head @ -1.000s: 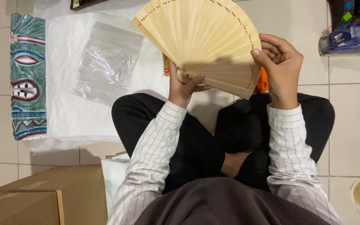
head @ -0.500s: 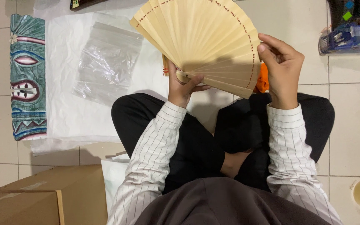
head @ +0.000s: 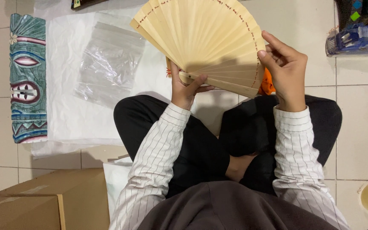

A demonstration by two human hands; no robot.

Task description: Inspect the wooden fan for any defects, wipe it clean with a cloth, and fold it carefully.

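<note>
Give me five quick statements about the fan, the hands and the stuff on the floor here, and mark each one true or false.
1. The wooden folding fan is spread open. True.
2. The left hand grips the fan at its pivot end. True.
3. The right hand rests on the cardboard box. False: it holds the fan's outer edge, fingers on the end slat.
4. The clear plastic bag lies on the white paper sheet. True.
5. The carved painted mask lies on the person's lap. False: it lies on the tiled floor, at the left beside the sheet.
</note>
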